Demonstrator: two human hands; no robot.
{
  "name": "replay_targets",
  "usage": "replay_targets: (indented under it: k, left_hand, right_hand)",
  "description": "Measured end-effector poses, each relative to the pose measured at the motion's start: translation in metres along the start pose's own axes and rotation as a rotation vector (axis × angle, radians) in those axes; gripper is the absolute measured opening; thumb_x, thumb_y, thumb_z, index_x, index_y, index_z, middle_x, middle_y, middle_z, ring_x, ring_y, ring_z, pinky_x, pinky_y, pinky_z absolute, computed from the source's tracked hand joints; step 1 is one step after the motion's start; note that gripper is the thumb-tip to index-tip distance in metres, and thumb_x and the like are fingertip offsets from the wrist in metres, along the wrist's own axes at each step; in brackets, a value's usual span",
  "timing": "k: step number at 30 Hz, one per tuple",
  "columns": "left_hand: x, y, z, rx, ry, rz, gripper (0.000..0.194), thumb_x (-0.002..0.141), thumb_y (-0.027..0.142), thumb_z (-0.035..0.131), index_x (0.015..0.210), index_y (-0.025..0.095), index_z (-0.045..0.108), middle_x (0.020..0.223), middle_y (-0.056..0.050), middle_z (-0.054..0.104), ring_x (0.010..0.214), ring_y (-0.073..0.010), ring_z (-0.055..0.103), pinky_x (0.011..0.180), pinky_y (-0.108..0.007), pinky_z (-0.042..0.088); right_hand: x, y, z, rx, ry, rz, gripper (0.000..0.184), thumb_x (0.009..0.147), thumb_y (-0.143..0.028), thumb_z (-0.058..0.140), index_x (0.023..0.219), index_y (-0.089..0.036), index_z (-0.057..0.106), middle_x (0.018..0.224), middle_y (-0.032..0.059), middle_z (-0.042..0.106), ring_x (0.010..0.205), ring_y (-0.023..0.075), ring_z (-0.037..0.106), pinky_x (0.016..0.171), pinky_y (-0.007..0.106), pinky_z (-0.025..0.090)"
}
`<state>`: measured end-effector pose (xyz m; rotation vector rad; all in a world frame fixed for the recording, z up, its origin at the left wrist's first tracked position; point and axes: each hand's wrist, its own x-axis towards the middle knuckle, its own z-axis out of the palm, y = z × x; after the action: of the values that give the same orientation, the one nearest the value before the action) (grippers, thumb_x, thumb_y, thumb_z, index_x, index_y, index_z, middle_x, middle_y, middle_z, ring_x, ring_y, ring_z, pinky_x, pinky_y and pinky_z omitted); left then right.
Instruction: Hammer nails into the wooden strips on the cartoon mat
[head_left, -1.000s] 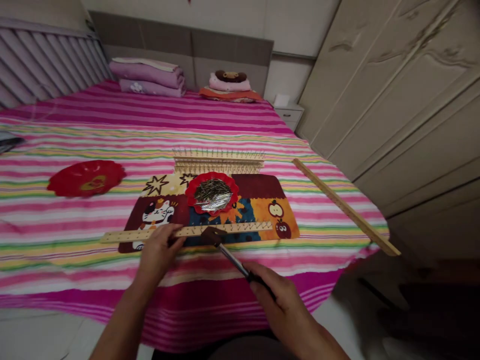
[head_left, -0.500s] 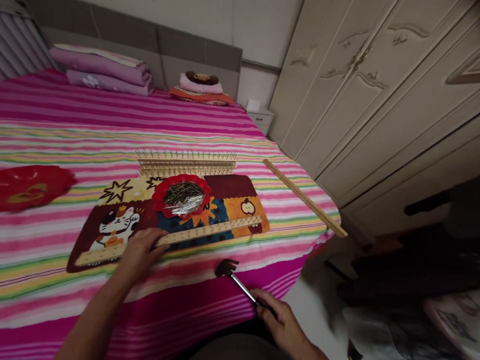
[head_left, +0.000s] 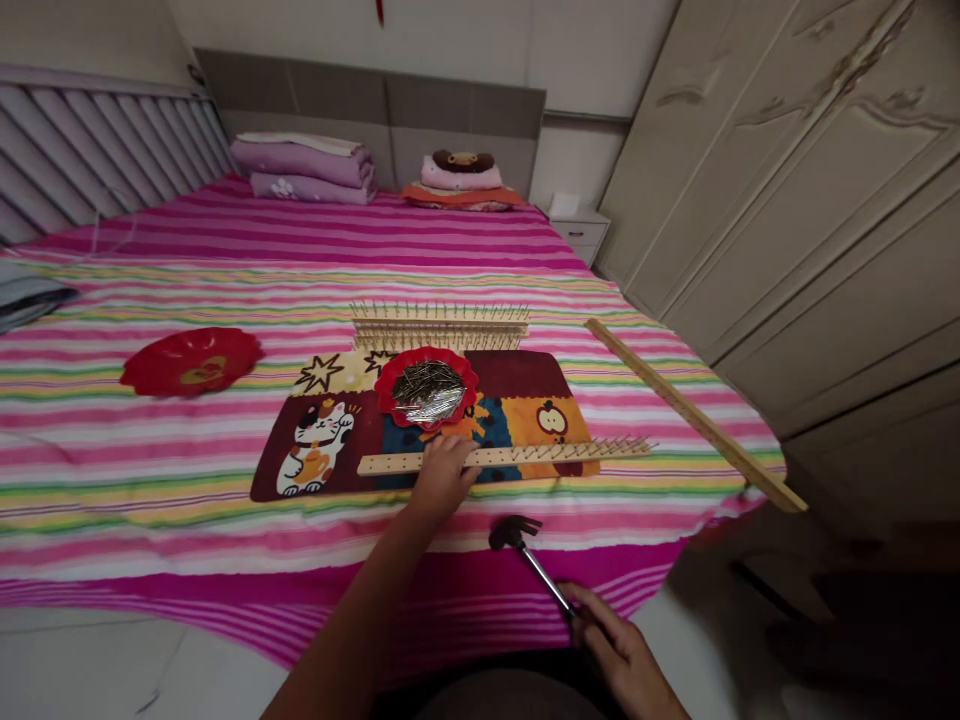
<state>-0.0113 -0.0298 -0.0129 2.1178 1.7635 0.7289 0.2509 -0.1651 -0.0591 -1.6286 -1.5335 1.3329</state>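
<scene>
My left hand point(head_left: 445, 477) grips a light wooden strip point(head_left: 391, 464) near its middle, fingers curled over the top. Slanted nails stand along the strip's right part; its left part shows small holes. The strip lies across a patterned mat point(head_left: 322, 480), its right end reaching past the mat's edge. My right hand point(head_left: 619, 645) is closed round the handle of a claw hammer point(head_left: 546, 578), whose dark head is over the bed's near edge, apart from the strip. Behind the strip, a red scalloped dish point(head_left: 384, 385) holds many nails point(head_left: 427, 390).
Nail-studded wooden strips point(head_left: 441, 325) lie behind the mat. A red dish point(head_left: 191, 362) is at the left and a bare wooden strip point(head_left: 690, 412) sticks out over the bed's right edge. Folded bedding point(head_left: 307, 170) sits by the headboard; a wardrobe point(head_left: 787, 200) stands right.
My left hand has slid the nailed strip to the right across the mat. The hammer has drawn back from the strip toward me. The camera swung right and back.
</scene>
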Motion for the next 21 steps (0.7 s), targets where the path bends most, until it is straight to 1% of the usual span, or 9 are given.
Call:
replay_targets:
  k: [2,4,6,8,10,12,15,17,21]
  left_hand:
    - [-0.001,-0.004,-0.007,-0.037,0.059,0.049,0.03,0.074,0.026,0.059,0.104,0.022,0.061,0.105,-0.005,0.063,0.099,-0.0211,0.051,0.087,-0.035,0.038]
    - [0.001,-0.01,-0.02,-0.046,0.144,0.043,0.024,0.078,0.027,0.054,0.101,0.022,0.062,0.101,-0.005,0.064,0.096,-0.0197,0.053,0.086,-0.034,0.039]
    - [0.008,-0.019,-0.038,0.002,0.233,-0.042,0.022,0.081,0.027,0.048,0.096,0.021,0.063,0.096,-0.005,0.066,0.093,-0.0194,0.055,0.084,-0.033,0.041]
    - [0.019,-0.029,-0.055,0.113,0.271,-0.169,0.023,0.08,0.025,0.047,0.093,0.019,0.064,0.095,-0.007,0.066,0.091,-0.021,0.055,0.083,-0.033,0.041]
    - [0.032,-0.037,-0.069,0.231,0.193,-0.24,0.023,0.079,0.023,0.046,0.091,0.019,0.066,0.094,-0.007,0.067,0.091,-0.0221,0.056,0.082,-0.034,0.041]
    - [0.044,-0.041,-0.075,0.336,0.085,-0.283,0.025,0.077,0.022,0.046,0.09,0.019,0.067,0.096,-0.008,0.067,0.093,-0.0237,0.056,0.081,-0.035,0.04]
    - [0.06,-0.039,-0.076,0.453,-0.05,-0.329,0.027,0.077,0.024,0.043,0.088,0.02,0.068,0.096,-0.009,0.067,0.094,-0.0265,0.057,0.079,-0.039,0.038]
    - [0.068,-0.035,-0.075,0.501,-0.114,-0.349,0.028,0.077,0.025,0.042,0.084,0.019,0.069,0.095,-0.011,0.068,0.094,-0.0278,0.058,0.078,-0.04,0.037]
    - [0.075,-0.034,-0.073,0.53,-0.171,-0.399,0.029,0.075,0.024,0.042,0.08,0.018,0.069,0.092,-0.014,0.069,0.09,-0.0288,0.06,0.077,-0.041,0.036]
  right_hand:
    - [0.0,-0.001,0.0,0.024,-0.024,0.012,0.044,0.077,-0.046,0.051,0.11,-0.021,0.066,0.083,0.0041,0.068,0.066,0.0175,0.058,0.059,0.025,0.048]
    - [0.0,-0.002,0.0,0.044,-0.055,0.024,0.044,0.078,-0.043,0.049,0.111,-0.02,0.065,0.08,0.0038,0.066,0.064,0.0171,0.056,0.058,0.025,0.047]
    - [0.001,-0.003,0.0,0.054,-0.076,0.039,0.043,0.078,-0.042,0.048,0.112,-0.02,0.064,0.077,0.003,0.065,0.062,0.0167,0.055,0.056,0.025,0.046]
    - [0.002,-0.003,0.001,0.06,-0.085,0.054,0.043,0.079,-0.041,0.047,0.112,-0.02,0.064,0.074,0.0022,0.064,0.061,0.0162,0.053,0.055,0.024,0.045]
    - [0.003,-0.002,0.001,0.066,-0.095,0.064,0.042,0.079,-0.04,0.046,0.112,-0.02,0.064,0.074,0.0019,0.063,0.06,0.0157,0.053,0.056,0.024,0.045]
    - [0.005,-0.001,0.001,0.069,-0.103,0.064,0.041,0.079,-0.039,0.046,0.11,-0.021,0.065,0.077,0.0021,0.064,0.06,0.0154,0.053,0.057,0.025,0.045]
    - [0.006,0.001,0.001,0.053,-0.087,0.035,0.039,0.078,-0.039,0.047,0.108,-0.022,0.066,0.084,0.003,0.066,0.064,0.0163,0.055,0.06,0.025,0.046]
    - [0.006,0.001,0.001,0.037,-0.065,0.017,0.038,0.078,-0.04,0.048,0.106,-0.022,0.067,0.08,0.0027,0.066,0.066,0.0175,0.057,0.061,0.026,0.047]
    - [0.005,-0.001,0.002,0.043,-0.045,0.011,0.037,0.08,-0.04,0.047,0.107,-0.024,0.066,0.071,0.0012,0.064,0.064,0.0183,0.057,0.058,0.027,0.047]
